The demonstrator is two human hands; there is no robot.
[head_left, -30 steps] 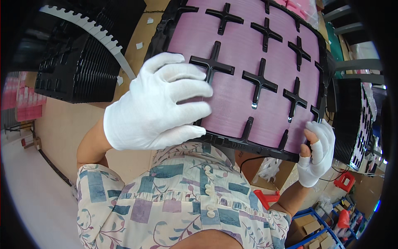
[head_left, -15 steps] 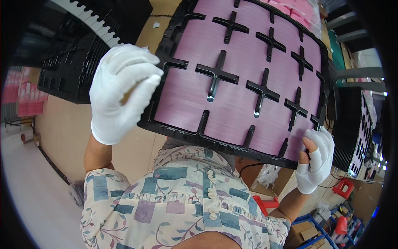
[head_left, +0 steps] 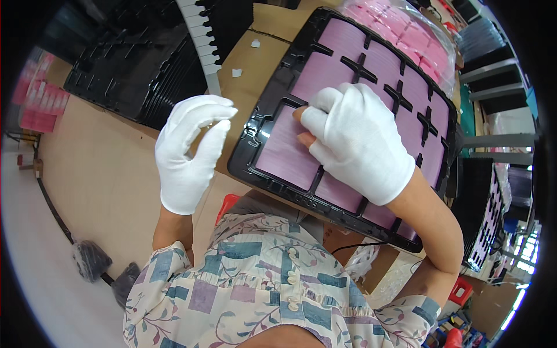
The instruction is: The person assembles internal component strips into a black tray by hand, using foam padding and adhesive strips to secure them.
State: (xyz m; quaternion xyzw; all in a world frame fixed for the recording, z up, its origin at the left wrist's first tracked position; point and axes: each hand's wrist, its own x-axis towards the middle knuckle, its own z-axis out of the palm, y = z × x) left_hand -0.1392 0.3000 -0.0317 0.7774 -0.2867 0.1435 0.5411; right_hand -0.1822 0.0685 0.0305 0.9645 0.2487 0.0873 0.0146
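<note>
A black plastic tray (head_left: 272, 177) with raised cross-shaped dividers lies in front of me, its compartments showing pale purple, finely streaked material (head_left: 290, 152). My right hand (head_left: 362, 145), in a white glove with two bare fingertips showing, is over the tray's near left part. Its fingers are curled in, and anything inside them is hidden. To the left of the tray, my white-gloved left hand (head_left: 191, 153) hovers with the thumb and bent fingers apart and nothing visible between them. A white notched strip (head_left: 200, 35) ends just beyond its fingertips.
A stack of black trays (head_left: 127, 87) stands at the far left. Pink pieces under clear plastic (head_left: 406, 32) lie behind the tray. More black trays (head_left: 478, 203) are stacked at the right, near grey metal bars (head_left: 496, 141). A red stool (head_left: 460, 290) is at the lower right.
My right hand has moved from the tray's near right corner to over its left part. My left hand stays beside the tray, slightly lower in view. The view has shifted and turned.
</note>
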